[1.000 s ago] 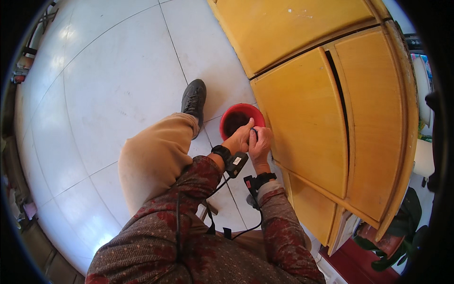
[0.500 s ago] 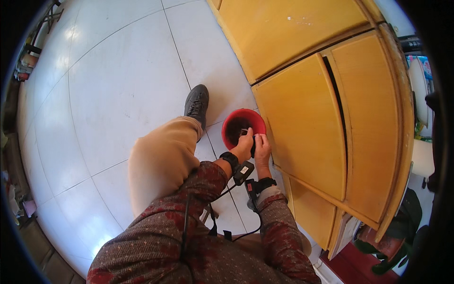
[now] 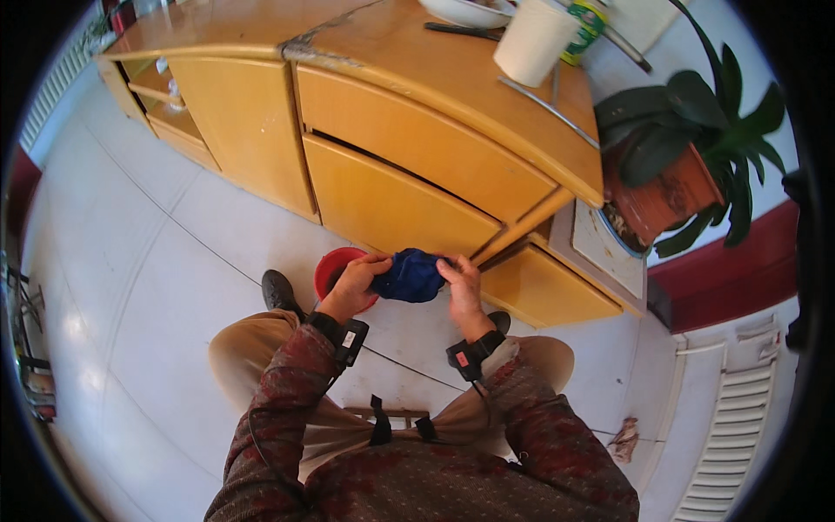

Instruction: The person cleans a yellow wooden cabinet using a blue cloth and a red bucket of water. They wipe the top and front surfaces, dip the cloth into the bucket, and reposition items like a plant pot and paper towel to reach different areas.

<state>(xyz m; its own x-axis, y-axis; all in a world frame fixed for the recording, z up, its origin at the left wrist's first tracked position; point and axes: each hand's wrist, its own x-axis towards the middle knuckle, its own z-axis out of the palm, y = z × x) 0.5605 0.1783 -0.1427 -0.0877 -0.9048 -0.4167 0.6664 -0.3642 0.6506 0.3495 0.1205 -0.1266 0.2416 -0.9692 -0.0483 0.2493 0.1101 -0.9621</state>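
Observation:
A dark blue cloth (image 3: 410, 277), bunched up, is held in the air between my two hands. My left hand (image 3: 350, 285) grips its left side, with the thumb lying along the upper edge. On the right side my right hand (image 3: 463, 291) pinches it between thumb and fingers. Just behind and below my left hand, a red bucket (image 3: 324, 264) stands on the floor against the cabinet. My hand and forearm cover part of its rim, so little of its inside shows. Both wrists wear black straps with small boxes and cables.
A yellow wooden cabinet (image 3: 396, 202) runs across the front. On its top are a paper roll (image 3: 535, 42), a white bowl (image 3: 470, 10) and a metal rod (image 3: 550, 111). A potted plant (image 3: 665, 191) stands at the right, above a white radiator (image 3: 735, 435). A crumpled scrap (image 3: 624, 440) lies on the tiled floor.
The view has swung right. My hands, earlier close together over the bucket, are now apart beside it and hold the blue cloth spread between them.

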